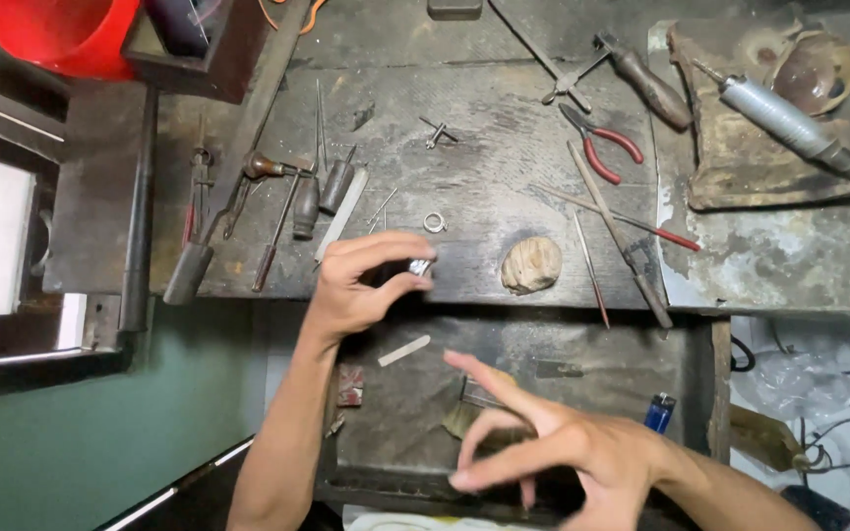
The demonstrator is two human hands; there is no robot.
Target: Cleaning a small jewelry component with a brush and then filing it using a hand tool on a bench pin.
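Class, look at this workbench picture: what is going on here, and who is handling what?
A person is at a worn, dark wooden workbench strewn with hand tools. Their left hand pinches a small shiny metal piece between thumb and fingers at the bench's front edge. Their right hand is empty, fingers spread, over the open drawer tray below. Red-handled pliers, a small metal ring and a tan lump of putty-like material lie on the bench nearby.
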